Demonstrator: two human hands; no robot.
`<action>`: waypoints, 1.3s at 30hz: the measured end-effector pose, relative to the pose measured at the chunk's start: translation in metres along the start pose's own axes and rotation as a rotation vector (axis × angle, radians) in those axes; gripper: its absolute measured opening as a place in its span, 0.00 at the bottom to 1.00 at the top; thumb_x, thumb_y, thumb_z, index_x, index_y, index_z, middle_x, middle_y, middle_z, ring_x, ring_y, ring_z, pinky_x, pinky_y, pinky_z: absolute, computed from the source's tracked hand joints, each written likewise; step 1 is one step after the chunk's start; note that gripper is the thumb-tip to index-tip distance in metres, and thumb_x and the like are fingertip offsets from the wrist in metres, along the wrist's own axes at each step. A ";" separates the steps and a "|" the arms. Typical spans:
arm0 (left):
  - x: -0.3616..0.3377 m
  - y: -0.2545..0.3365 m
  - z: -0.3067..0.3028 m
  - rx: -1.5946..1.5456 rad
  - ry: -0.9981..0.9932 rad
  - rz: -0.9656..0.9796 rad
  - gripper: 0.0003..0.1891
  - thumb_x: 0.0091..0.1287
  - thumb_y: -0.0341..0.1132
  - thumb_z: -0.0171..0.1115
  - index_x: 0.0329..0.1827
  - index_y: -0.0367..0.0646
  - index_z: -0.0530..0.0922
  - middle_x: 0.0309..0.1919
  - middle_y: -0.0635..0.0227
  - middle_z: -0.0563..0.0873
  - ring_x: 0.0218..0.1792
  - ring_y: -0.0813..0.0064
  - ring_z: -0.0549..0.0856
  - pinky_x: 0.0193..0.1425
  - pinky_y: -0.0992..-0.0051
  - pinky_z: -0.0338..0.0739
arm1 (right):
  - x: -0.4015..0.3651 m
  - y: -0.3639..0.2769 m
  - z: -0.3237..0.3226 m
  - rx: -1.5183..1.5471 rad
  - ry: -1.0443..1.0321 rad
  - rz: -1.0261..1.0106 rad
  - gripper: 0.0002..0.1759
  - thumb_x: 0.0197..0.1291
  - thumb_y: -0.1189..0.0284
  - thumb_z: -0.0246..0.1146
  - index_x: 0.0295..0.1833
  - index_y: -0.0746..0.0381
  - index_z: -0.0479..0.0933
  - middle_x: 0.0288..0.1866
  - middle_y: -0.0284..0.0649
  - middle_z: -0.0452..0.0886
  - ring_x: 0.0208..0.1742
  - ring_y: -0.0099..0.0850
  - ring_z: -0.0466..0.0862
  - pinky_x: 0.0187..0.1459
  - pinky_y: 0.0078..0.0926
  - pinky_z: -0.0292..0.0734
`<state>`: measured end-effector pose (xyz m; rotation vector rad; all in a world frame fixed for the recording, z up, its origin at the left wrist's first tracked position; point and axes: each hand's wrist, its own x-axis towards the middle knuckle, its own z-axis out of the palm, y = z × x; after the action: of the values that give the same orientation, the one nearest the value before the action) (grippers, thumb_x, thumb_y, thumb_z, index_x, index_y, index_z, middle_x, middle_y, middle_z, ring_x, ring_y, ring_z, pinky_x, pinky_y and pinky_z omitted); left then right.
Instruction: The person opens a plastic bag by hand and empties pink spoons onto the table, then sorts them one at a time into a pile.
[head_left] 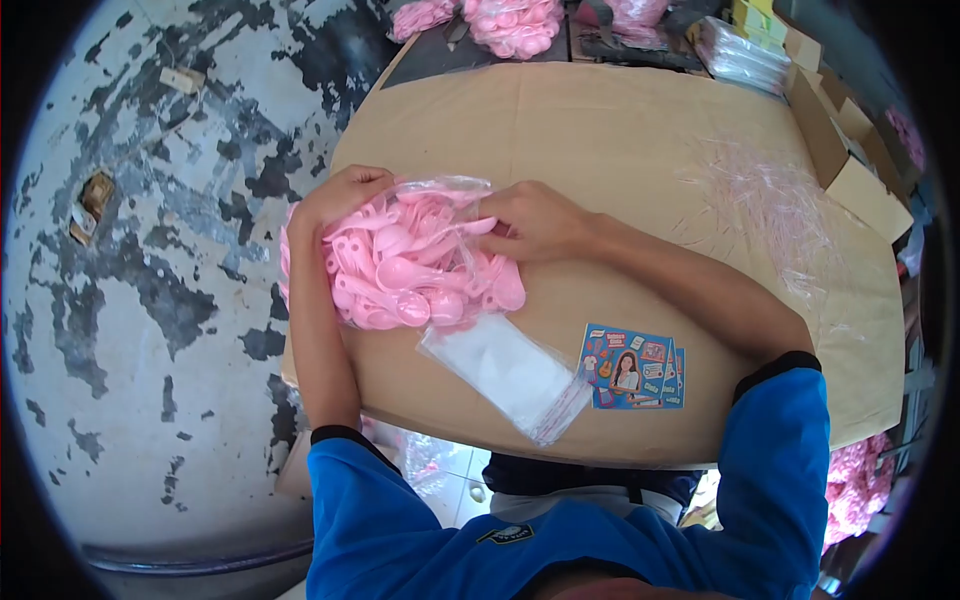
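A clear plastic bag [447, 184] full of pink plastic spoons [405, 275] lies at the table's left side, its mouth toward the far side. My left hand [345, 193] is closed at the bag's far left edge, with the fingertips partly hidden against the plastic. At the bag's right side, my right hand [537, 222] pinches a pink spoon [478, 227] between thumb and fingers. Just nearer to me is a stack of flat clear plastic sleeves [510, 372]. Several blue printed cards [632, 368] lie fanned to the right of the sleeves.
Brown paper covers the table [600, 130]. Loose thin clear strips [775, 215] are scattered on the right. An open cardboard box [850, 150] stands at the far right edge. More bagged pink spoons [513, 25] sit beyond the far edge. A peeling wall [150, 260] is at left.
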<state>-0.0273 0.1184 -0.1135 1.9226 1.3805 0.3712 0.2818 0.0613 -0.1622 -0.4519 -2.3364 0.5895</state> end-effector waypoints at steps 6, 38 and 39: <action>-0.006 -0.029 -0.024 -0.020 0.040 -0.035 0.17 0.72 0.43 0.57 0.44 0.35 0.83 0.28 0.79 0.80 0.30 0.86 0.72 0.39 0.81 0.71 | -0.006 0.025 -0.035 -0.016 0.149 0.096 0.12 0.57 0.70 0.64 0.44 0.66 0.83 0.27 0.40 0.82 0.24 0.26 0.79 0.28 0.25 0.74; 0.002 -0.027 -0.024 0.243 0.151 -0.033 0.21 0.72 0.48 0.54 0.52 0.39 0.82 0.40 0.68 0.86 0.41 0.76 0.79 0.52 0.77 0.72 | 0.044 0.011 -0.001 -0.348 -0.335 -0.052 0.16 0.54 0.74 0.64 0.50 0.61 0.75 0.49 0.41 0.77 0.56 0.40 0.75 0.55 0.39 0.72; 0.001 -0.024 -0.025 0.227 0.132 -0.075 0.20 0.72 0.47 0.54 0.52 0.40 0.83 0.40 0.68 0.85 0.41 0.76 0.78 0.52 0.77 0.72 | 0.043 0.011 -0.007 -0.389 -0.337 -0.016 0.16 0.54 0.76 0.63 0.49 0.60 0.76 0.49 0.41 0.77 0.56 0.40 0.75 0.54 0.38 0.73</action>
<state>-0.0583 0.1327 -0.1130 2.0510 1.6371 0.3214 0.2579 0.0922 -0.1402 -0.5413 -2.7890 0.2091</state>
